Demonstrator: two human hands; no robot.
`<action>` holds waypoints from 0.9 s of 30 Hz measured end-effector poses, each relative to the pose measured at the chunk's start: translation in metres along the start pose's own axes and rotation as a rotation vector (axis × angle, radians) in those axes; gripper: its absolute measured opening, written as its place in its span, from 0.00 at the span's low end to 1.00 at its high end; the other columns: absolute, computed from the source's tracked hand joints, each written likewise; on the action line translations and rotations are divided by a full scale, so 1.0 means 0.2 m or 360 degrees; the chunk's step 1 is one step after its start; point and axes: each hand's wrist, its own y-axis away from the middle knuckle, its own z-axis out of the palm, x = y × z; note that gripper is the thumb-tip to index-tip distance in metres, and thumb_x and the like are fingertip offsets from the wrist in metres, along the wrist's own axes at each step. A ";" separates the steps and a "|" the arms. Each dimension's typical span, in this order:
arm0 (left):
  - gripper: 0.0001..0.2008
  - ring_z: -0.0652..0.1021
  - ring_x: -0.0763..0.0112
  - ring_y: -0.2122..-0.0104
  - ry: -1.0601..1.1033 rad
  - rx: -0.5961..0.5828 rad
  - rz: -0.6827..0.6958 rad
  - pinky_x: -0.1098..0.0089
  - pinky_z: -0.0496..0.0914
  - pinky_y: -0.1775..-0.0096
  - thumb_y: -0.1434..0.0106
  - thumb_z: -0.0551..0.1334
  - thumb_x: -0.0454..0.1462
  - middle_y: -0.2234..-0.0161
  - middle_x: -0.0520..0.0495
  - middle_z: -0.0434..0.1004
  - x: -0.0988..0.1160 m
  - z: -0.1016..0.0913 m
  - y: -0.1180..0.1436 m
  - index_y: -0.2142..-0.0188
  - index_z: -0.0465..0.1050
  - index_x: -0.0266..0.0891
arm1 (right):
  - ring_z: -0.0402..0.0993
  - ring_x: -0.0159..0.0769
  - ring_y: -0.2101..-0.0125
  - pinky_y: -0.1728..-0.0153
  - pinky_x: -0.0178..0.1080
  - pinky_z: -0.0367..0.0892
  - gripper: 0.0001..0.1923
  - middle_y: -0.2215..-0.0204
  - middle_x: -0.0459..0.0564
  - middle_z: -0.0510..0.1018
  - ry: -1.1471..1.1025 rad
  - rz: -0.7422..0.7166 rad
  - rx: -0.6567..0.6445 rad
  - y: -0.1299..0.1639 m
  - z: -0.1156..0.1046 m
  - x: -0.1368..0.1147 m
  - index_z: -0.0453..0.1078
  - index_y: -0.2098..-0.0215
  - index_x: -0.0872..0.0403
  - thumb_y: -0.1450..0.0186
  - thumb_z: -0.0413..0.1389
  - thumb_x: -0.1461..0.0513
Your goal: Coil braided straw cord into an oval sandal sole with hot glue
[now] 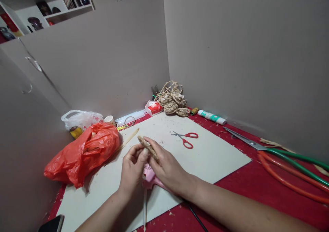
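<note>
My left hand (132,172) and my right hand (172,167) are closed around a small braided straw piece (148,147), tilted above the white board (205,160). The fingers of both hands cover much of its lower part. Just under my hands is a pink glue gun (150,180), partly hidden by my right hand. A pale glue stick (145,208) extends from its back toward me, and a black cord (197,218) runs off below my right wrist. Small scissors with red handles (187,140) lie spread on the board beyond my right hand.
An orange plastic bag (84,153) bulges over the board's left side, beside a flat straw strip (131,137). Braided straw coils (172,100) are heaped in the far corner. Large shears (259,146) lie on the red cloth (257,197). A phone (52,224) is at lower left.
</note>
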 end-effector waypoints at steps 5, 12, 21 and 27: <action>0.16 0.77 0.61 0.57 -0.0033 -0.0156 -0.0099 0.68 0.69 0.56 0.44 0.66 0.41 0.60 0.43 0.80 0.02 0.01 0.00 0.57 0.76 0.35 | 0.60 0.44 0.41 0.41 0.50 0.59 0.35 0.41 0.61 0.63 0.0283 0.0026 -0.0118 0.02 0.02 0.04 0.47 0.34 0.58 0.38 0.48 0.68; 0.16 0.77 0.61 0.60 0.0047 -0.0247 -0.0180 0.67 0.69 0.58 0.47 0.68 0.39 0.62 0.43 0.80 0.02 -0.01 -0.03 0.60 0.77 0.34 | 0.61 0.49 0.42 0.44 0.53 0.61 0.40 0.42 0.63 0.63 0.0378 0.0071 -0.0196 0.02 0.01 0.02 0.43 0.32 0.58 0.40 0.52 0.66; 0.19 0.79 0.65 0.66 0.0794 -0.0457 -0.0724 0.66 0.71 0.59 0.45 0.64 0.41 0.64 0.38 0.80 0.03 -0.24 -0.18 0.57 0.76 0.29 | 0.72 0.38 0.64 0.61 0.44 0.70 0.12 0.64 0.52 0.76 -0.0187 0.0086 0.0282 -0.03 -0.07 -0.05 0.70 0.59 0.52 0.31 0.48 0.55; 0.21 0.78 0.67 0.73 0.0990 -0.0688 -0.0895 0.68 0.71 0.67 0.44 0.61 0.44 0.70 0.39 0.79 -0.01 -0.18 -0.13 0.59 0.76 0.27 | 0.72 0.33 0.68 0.69 0.35 0.70 0.15 0.63 0.50 0.74 -0.0887 0.0527 0.0364 -0.09 -0.09 -0.03 0.67 0.59 0.54 0.39 0.59 0.53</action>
